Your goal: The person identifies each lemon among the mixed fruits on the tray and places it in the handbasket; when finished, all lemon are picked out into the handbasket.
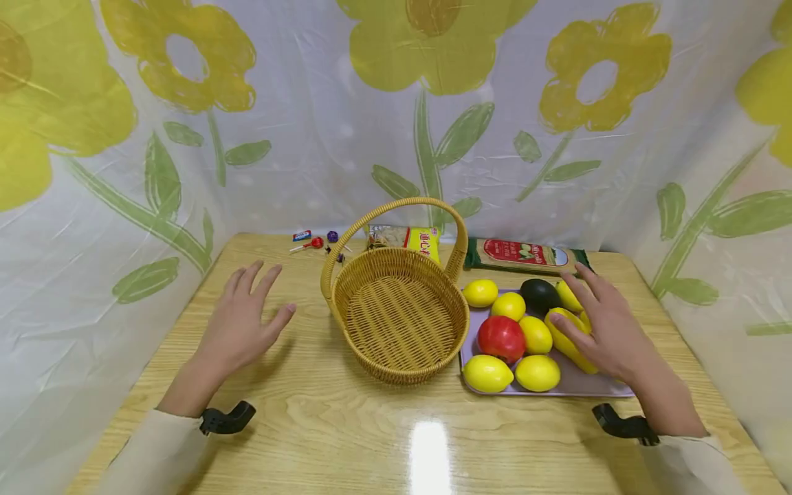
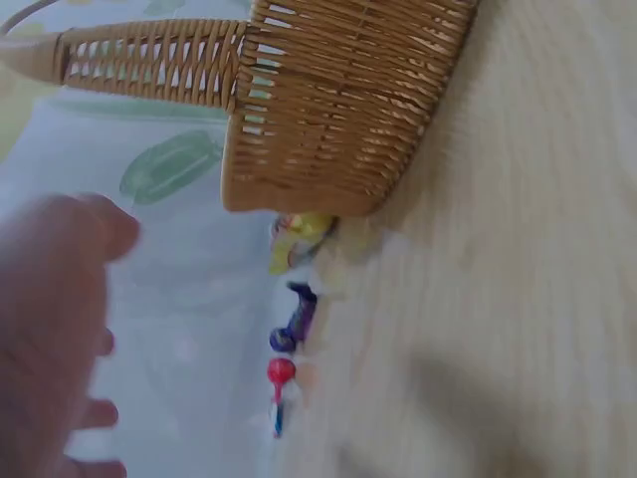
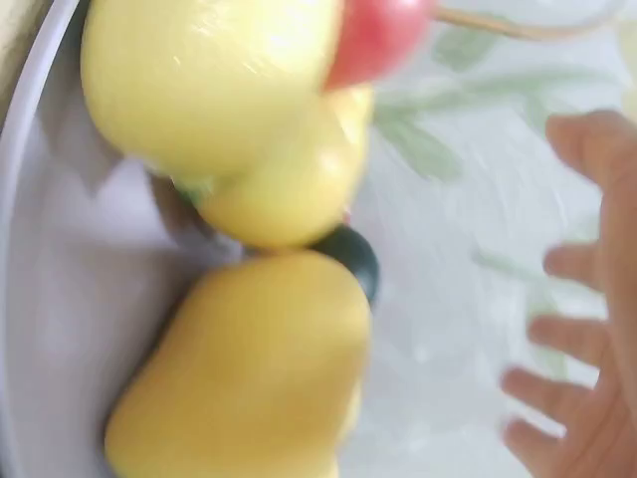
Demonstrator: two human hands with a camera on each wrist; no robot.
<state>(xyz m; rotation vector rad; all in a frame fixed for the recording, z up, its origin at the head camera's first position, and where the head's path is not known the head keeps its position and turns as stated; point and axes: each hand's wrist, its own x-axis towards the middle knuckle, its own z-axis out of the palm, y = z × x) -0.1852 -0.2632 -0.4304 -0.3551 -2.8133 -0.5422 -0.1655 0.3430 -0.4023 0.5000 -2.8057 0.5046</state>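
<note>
My left hand (image 1: 244,323) hovers over the wooden table, left of a wicker basket (image 1: 402,368), its fingers spread and holding nothing. The basket is bare inside, and its arched handle stands up. Over the right part of a purple tray (image 1: 597,385) is my right hand (image 1: 609,330), fingers spread and holding nothing. On the tray lie several lemons (image 1: 487,374), a red pomegranate-like fruit (image 1: 500,338), a dark green fruit (image 1: 540,296) and a long yellow fruit (image 1: 566,338). The right wrist view shows the yellow fruit (image 3: 249,368) large and blurred; my right hand partly hides the tray's far side in the head view.
Behind the basket lies a yellow snack packet (image 1: 421,240). A green and red noodle packet (image 1: 526,254) lies behind the tray. Back left are a red lollipop (image 1: 317,243), a purple lollipop (image 1: 333,236) and a small blue packet (image 1: 302,235). A flowered curtain (image 1: 297,151) surrounds the table.
</note>
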